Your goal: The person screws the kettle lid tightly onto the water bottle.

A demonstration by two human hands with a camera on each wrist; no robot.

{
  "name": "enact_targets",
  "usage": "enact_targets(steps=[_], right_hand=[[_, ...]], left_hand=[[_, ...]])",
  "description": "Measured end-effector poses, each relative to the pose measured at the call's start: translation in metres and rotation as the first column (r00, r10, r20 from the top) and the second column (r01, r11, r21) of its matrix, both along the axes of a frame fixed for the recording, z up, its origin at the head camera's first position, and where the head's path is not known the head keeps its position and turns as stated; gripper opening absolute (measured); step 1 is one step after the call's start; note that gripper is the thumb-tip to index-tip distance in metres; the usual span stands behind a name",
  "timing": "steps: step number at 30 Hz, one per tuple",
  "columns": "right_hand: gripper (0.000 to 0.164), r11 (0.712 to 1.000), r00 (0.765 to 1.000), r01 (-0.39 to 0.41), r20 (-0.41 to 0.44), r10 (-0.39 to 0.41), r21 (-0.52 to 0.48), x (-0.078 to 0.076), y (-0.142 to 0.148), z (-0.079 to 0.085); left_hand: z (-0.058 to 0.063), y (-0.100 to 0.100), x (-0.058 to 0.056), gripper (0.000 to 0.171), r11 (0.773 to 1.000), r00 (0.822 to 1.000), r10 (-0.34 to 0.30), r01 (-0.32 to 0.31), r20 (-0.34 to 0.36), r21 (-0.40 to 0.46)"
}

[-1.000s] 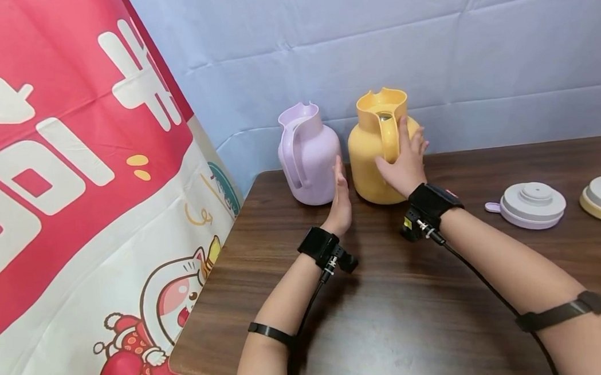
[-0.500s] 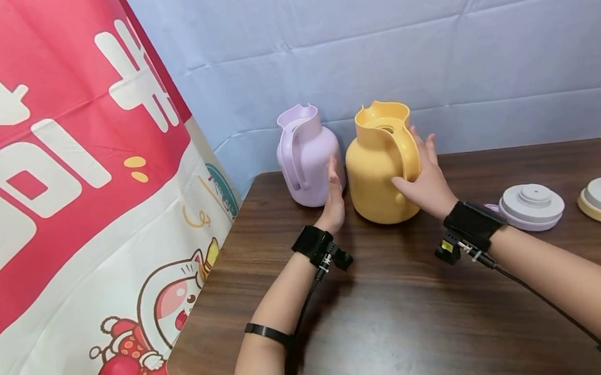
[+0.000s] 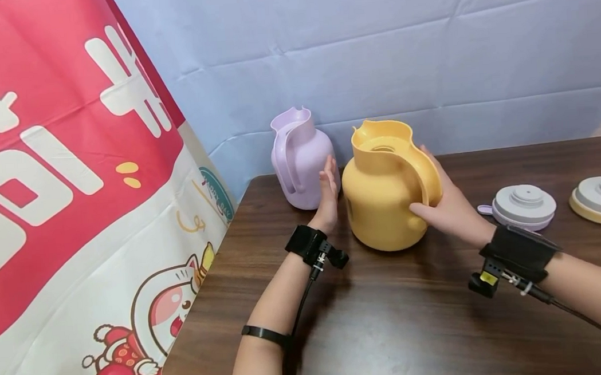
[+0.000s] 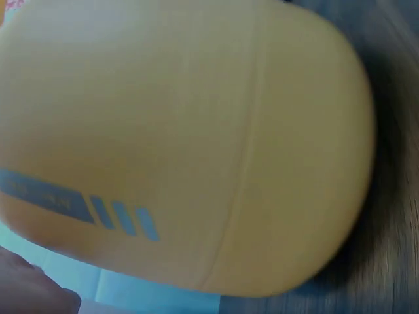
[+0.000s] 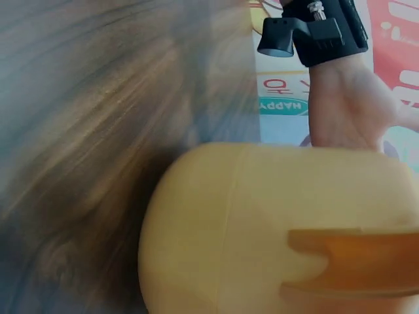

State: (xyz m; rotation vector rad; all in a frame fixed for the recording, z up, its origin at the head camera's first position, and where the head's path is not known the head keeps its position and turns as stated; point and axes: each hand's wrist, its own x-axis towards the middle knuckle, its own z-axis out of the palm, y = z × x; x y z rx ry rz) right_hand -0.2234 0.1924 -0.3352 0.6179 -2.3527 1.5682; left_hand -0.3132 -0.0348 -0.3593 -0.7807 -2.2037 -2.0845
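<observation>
The yellow jug (image 3: 384, 205) now stands farther from the back edge of the table (image 3: 392, 331) than a second ago, drawn forward by the right hand (image 3: 451, 207), which grips its handle (image 3: 427, 174); that sets it ahead of the lilac jug (image 3: 308, 161) near the back-left corner. The left hand (image 3: 327, 202), fingers straight, hangs between them. Right fingertips are hidden; whether the yellow jug's base touches wood I cannot tell.
</observation>
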Motion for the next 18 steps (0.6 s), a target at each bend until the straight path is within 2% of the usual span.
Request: enact_targets(steps=[5,9,13,18], right_hand=[[0.1,0.997,0.997,-0.079,0.008,0.079,0.005,0.012,0.012,-0.002],[0.101,0.983,0.984,-0.181,-0.007,0.181,-0.024,0.019,0.023,-0.004],[0.101,0.955,0.96,-0.28,-0.009,0.281,-0.095,0.024,0.033,-0.006],[0.099,0.913,0.927,-0.369,0.003,0.375,-0.176,0.029,0.042,-0.008]], left_hand=[[0.003,0.001,0.0,0.108,1.0,0.998,-0.029,0.03,0.048,-0.01],[0.011,-0.004,0.003,0.111,0.99,0.992,-0.126,0.127,0.033,-0.054],[0.015,-0.007,0.005,0.119,0.961,0.972,-0.236,0.232,-0.011,-0.148],[0.011,-0.009,0.007,0.122,0.924,0.96,-0.278,0.254,-0.043,-0.286]])
